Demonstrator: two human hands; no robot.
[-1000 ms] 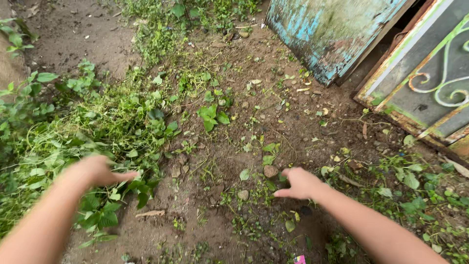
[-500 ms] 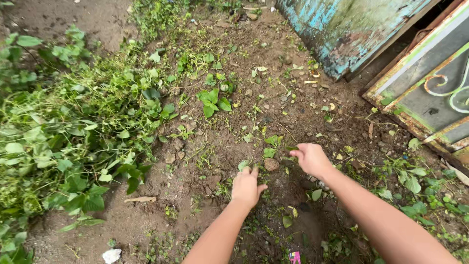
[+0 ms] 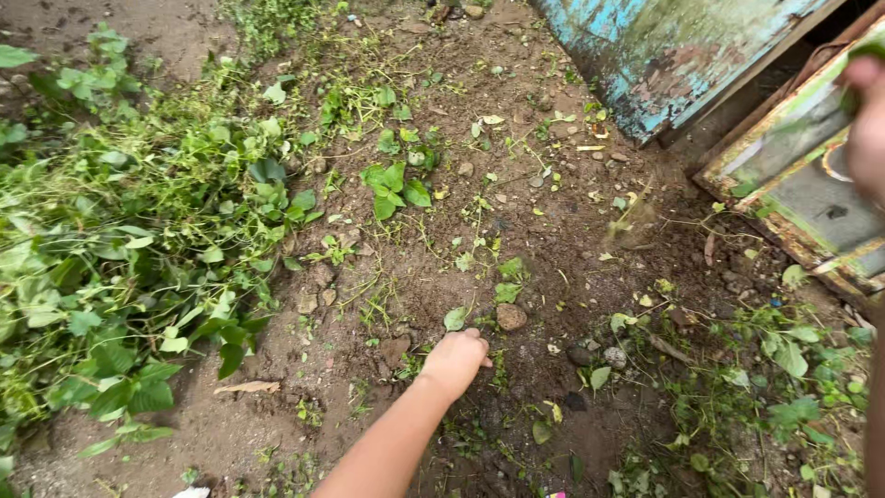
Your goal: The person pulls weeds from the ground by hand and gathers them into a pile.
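Left hand point(image 3: 455, 360): fingers curled down onto the soil among small weeds point(image 3: 498, 277), grasp contents not discernible. Brown stone point(image 3: 511, 317): just beside that hand, on its far side. Right hand point(image 3: 868, 129): raised and blurred, well apart from the stone, before the rusty gate point(image 3: 784, 148); grip cannot be told. Pile of pulled greenery point(image 3: 138, 240): well left of the stone.

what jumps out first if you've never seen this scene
The left hand pressed to the bare soil at centre, beside a brown stone. A heap of pulled weeds fills the left side, and a peeling turquoise door stands top right, where the blurred right hand is raised.
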